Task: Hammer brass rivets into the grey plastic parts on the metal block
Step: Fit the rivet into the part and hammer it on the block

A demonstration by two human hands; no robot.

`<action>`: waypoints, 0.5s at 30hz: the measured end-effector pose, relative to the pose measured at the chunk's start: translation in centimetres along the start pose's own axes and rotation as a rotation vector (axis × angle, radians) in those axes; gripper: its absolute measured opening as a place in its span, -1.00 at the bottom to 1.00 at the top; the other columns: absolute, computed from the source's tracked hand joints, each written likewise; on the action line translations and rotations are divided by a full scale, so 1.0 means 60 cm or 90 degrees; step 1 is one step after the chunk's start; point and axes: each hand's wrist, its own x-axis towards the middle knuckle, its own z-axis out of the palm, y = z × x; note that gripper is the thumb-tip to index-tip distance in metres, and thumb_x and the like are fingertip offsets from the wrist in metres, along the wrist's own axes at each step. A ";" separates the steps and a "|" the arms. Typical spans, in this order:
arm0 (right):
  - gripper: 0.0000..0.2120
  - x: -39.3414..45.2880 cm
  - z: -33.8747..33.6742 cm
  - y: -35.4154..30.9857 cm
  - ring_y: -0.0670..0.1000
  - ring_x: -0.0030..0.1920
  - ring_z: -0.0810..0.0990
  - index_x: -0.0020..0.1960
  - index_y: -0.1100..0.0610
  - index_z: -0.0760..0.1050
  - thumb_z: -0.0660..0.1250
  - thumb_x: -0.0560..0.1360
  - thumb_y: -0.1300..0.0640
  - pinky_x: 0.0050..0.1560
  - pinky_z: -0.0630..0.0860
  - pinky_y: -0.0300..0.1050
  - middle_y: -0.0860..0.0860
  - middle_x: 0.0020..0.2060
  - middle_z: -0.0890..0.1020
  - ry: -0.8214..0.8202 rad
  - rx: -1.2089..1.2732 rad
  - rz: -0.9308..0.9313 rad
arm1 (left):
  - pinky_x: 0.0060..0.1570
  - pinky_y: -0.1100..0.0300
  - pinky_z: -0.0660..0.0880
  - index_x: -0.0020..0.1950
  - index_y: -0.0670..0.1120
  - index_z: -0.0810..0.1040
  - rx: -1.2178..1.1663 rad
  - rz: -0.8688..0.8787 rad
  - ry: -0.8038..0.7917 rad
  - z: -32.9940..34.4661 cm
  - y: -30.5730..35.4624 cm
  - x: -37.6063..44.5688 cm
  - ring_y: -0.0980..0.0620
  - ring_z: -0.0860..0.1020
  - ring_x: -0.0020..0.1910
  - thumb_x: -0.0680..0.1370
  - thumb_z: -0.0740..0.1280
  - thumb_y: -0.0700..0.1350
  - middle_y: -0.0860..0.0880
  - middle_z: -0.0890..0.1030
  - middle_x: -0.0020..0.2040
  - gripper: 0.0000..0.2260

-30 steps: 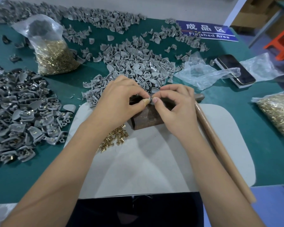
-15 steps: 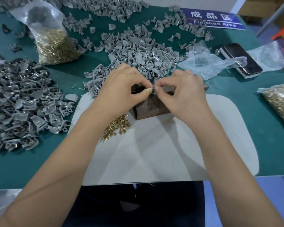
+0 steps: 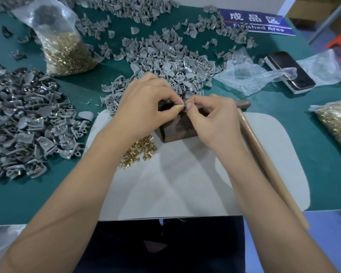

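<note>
A rusty brown metal block stands on a white mat. Both hands meet over its top. My left hand, thumb wrapped in tan tape, pinches a small grey plastic part against the block. My right hand pinches at the same spot from the right; I cannot tell if a rivet is between its fingertips. Loose brass rivets lie in a small heap left of the block. A hammer with a wooden handle lies on the mat under my right forearm.
A pile of bare grey parts lies behind the block, and a pile with rivets fitted spreads at the left. Bags of rivets stand at back left and far right. A phone, crumpled plastic and a blue sign lie beyond.
The hands stay pinched together over the block. The view dipped, then came back, so the hammer handle shows again at the right.
</note>
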 end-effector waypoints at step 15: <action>-0.89 -0.015 0.010 0.012 0.03 -0.19 0.44 -0.06 -0.05 0.73 0.43 0.53 0.11 -0.13 0.29 -0.12 -0.15 -0.38 0.40 0.062 0.008 -0.037 | 0.06 -0.06 0.46 -0.02 0.09 0.72 0.008 0.007 0.001 0.004 -0.004 -0.002 0.07 0.44 0.02 0.52 0.46 0.06 0.14 0.59 -0.10 -0.90</action>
